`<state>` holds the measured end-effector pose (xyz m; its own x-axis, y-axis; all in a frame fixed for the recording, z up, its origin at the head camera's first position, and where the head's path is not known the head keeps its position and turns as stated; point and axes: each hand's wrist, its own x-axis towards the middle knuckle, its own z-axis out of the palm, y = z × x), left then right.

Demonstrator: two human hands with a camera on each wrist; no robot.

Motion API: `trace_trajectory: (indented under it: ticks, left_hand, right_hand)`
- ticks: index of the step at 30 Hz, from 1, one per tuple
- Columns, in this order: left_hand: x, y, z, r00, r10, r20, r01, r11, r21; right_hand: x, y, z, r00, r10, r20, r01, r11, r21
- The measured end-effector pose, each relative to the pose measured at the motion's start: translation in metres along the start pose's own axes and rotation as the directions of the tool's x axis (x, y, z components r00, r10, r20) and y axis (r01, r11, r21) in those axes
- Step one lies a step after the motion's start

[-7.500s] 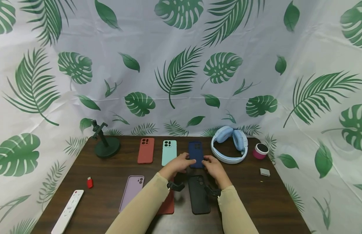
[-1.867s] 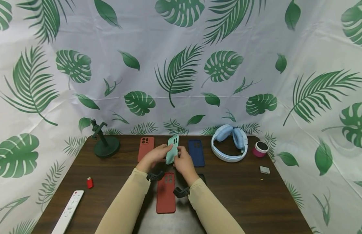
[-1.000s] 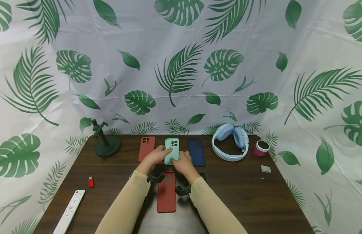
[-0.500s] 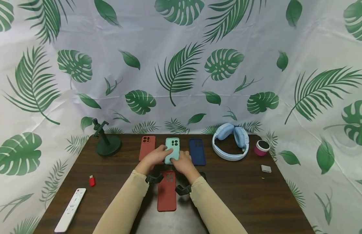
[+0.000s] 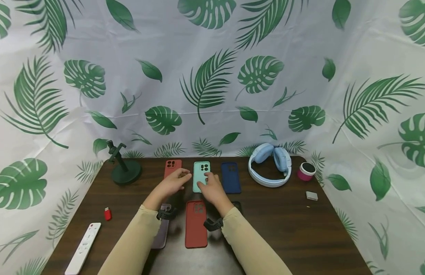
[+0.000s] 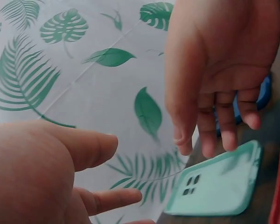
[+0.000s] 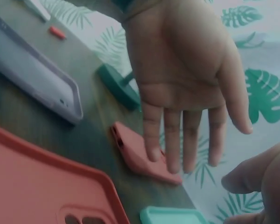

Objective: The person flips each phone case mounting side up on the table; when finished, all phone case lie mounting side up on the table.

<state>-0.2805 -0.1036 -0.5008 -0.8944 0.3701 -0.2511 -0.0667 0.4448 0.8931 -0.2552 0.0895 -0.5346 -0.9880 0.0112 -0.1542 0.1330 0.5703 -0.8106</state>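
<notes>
A mint-green phone case (image 5: 200, 175) lies flat at the back of the table, between a red phone case (image 5: 173, 168) and a dark blue one (image 5: 231, 178). My left hand (image 5: 172, 184) is off the mint case, just to its left, over the near part of the red case, fingers extended. My right hand (image 5: 213, 189) hovers at the mint case's lower right. In the left wrist view its fingers (image 6: 227, 137) are fairly straight, above the mint case (image 6: 219, 186). Neither hand holds anything. In the right wrist view, my left hand's fingers (image 7: 191, 140) hang straight and apart.
Nearer lie a second red case (image 5: 196, 227), a lilac case (image 5: 161, 236) partly under my left arm, and a black case (image 5: 237, 206) mostly hidden by my right arm. Around them are a dark stand (image 5: 126, 172), blue headphones (image 5: 271, 181), a pink jar (image 5: 306, 172), and a white remote (image 5: 83, 248).
Both hands picked up the mint case's near-upright hold, laid it flat, then let go. My left hand has moved left, uncovering part of the lilac case. Earlier they were at the blue case.
</notes>
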Motion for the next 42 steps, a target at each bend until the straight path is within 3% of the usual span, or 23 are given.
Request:
trace_trajectory:
  ticks: [6, 13, 19, 25, 28, 33, 38, 42]
  left_hand:
    - [-0.004, -0.001, -0.020, 0.999, -0.011, -0.036, 0.012, 1.000, 0.017]
    - [-0.006, -0.013, -0.039, 0.995, -0.022, -0.097, 0.034, 0.992, 0.124]
    - [-0.005, -0.027, -0.053, 0.988, -0.064, -0.137, 0.088, 0.981, 0.174]
    - [0.003, -0.030, -0.058, 0.985, -0.109, -0.137, 0.138, 0.965, 0.225]
    - [0.010, -0.029, -0.058, 0.984, -0.134, -0.118, 0.156, 0.966, 0.206]
    - [0.017, -0.031, -0.059, 0.980, -0.167, -0.110, 0.187, 0.960, 0.208]
    - [0.018, -0.036, -0.059, 0.979, -0.178, -0.103, 0.197, 0.956, 0.216]
    - [0.019, -0.038, -0.056, 0.979, -0.177, -0.104, 0.194, 0.964, 0.183]
  right_hand:
    - [-0.004, -0.015, 0.009, 0.997, -0.017, 0.080, 0.006, 0.991, 0.135]
    - [-0.006, -0.030, 0.034, 0.990, -0.055, 0.132, 0.021, 0.969, 0.245]
    - [-0.004, -0.041, 0.055, 0.982, -0.035, 0.185, -0.032, 0.937, 0.348]
    - [0.003, -0.038, 0.064, 0.970, -0.034, 0.241, -0.074, 0.902, 0.425]
    - [0.007, -0.031, 0.065, 0.966, -0.021, 0.259, -0.093, 0.903, 0.420]
    - [0.010, -0.028, 0.064, 0.949, -0.011, 0.315, -0.100, 0.938, 0.332]
    - [0.007, -0.031, 0.064, 0.942, -0.019, 0.335, -0.057, 0.975, 0.214]
    - [0.006, -0.032, 0.062, 0.943, -0.025, 0.331, -0.029, 0.987, 0.158]
